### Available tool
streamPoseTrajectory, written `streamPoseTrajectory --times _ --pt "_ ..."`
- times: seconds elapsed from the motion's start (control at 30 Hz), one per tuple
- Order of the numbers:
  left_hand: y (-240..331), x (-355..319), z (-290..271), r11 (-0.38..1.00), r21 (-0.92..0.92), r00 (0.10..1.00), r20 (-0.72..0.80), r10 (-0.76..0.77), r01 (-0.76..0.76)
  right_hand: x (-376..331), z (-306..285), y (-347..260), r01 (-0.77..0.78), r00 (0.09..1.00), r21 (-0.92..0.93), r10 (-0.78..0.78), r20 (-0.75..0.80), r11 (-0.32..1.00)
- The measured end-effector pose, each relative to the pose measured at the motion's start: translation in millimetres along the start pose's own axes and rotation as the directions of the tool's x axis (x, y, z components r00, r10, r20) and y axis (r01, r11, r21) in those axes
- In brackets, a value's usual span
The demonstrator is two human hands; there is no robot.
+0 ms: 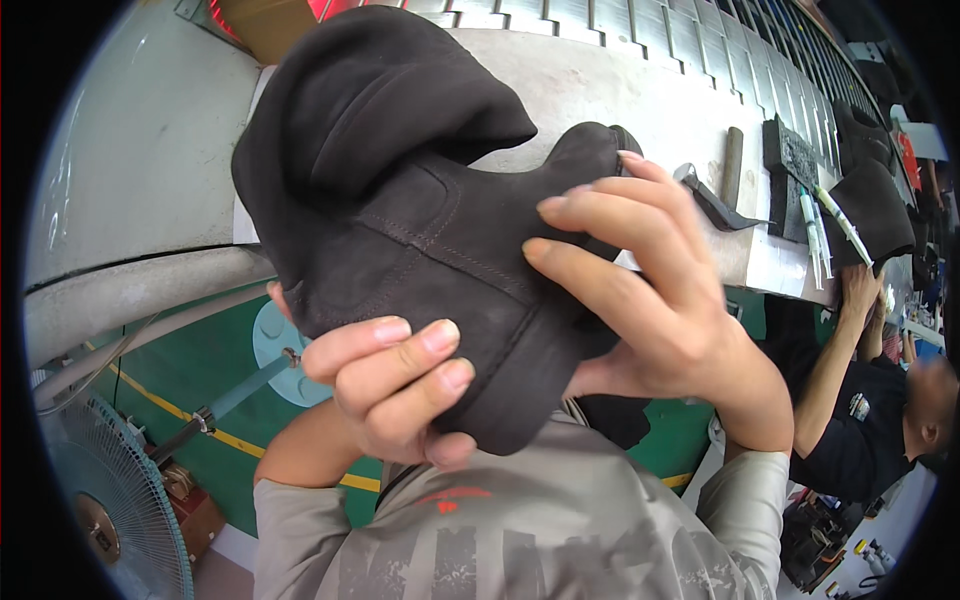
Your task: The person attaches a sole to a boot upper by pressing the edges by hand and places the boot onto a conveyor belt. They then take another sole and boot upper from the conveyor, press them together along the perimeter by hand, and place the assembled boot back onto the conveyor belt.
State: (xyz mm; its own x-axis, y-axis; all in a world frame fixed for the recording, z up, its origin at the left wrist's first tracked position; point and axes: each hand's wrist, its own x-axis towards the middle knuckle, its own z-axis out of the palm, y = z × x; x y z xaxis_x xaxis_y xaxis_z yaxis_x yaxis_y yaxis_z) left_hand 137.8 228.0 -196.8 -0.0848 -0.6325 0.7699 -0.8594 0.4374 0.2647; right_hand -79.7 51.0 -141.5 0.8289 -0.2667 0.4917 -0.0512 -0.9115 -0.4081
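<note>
A dark suede boot upper [470, 265], with stitched seams and a wide folded shaft [400, 90], is held up in front of my chest. My left hand [390, 385] grips its near left edge, fingers curled over the suede. Bent round the right side is my right hand [655, 285], fingertips against the suede and thumb tucked beneath the lower edge. The upper's inside and the far ends of some fingers are hidden.
A pale worktable [600, 95] lies beyond, with a hammer [718, 205], a dark block [790, 150] and slim white tubes [815, 230]. A slatted metal conveyor [690, 30] runs behind. At right a co-worker [865, 420] handles another dark upper [868, 210]. A fan [110, 510] stands lower left.
</note>
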Motion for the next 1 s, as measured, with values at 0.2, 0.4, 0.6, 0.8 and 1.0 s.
streamPoseTrajectory --times 0.2,0.4,0.6,0.8,1.0 --pt "-69.7 -44.9 47.8 0.982 -0.147 0.992 0.056 -0.11 0.117 13.5 17.0 35.9 0.045 0.992 -0.257 -0.013 0.126 0.965" --pt "-48.9 -36.1 45.8 0.951 -0.142 0.954 0.165 -0.252 0.275 13.8 20.8 32.2 0.099 0.968 -0.33 -0.014 0.251 0.939" --pt "-31.5 -26.9 65.6 0.927 -0.128 0.935 0.067 -0.348 0.354 3.8 47.9 28.7 0.227 0.972 -0.339 -0.191 0.135 0.913" --pt "-31.6 -27.6 65.8 0.928 -0.076 0.93 0.089 -0.357 0.364 18.1 43.8 36.6 0.188 0.97 -0.199 -0.15 0.19 0.962" --pt "-31.1 -25.9 65.5 0.94 -0.093 0.942 0.101 -0.32 0.329 16.7 40.0 36.7 0.154 0.976 -0.139 -0.129 0.177 0.978"
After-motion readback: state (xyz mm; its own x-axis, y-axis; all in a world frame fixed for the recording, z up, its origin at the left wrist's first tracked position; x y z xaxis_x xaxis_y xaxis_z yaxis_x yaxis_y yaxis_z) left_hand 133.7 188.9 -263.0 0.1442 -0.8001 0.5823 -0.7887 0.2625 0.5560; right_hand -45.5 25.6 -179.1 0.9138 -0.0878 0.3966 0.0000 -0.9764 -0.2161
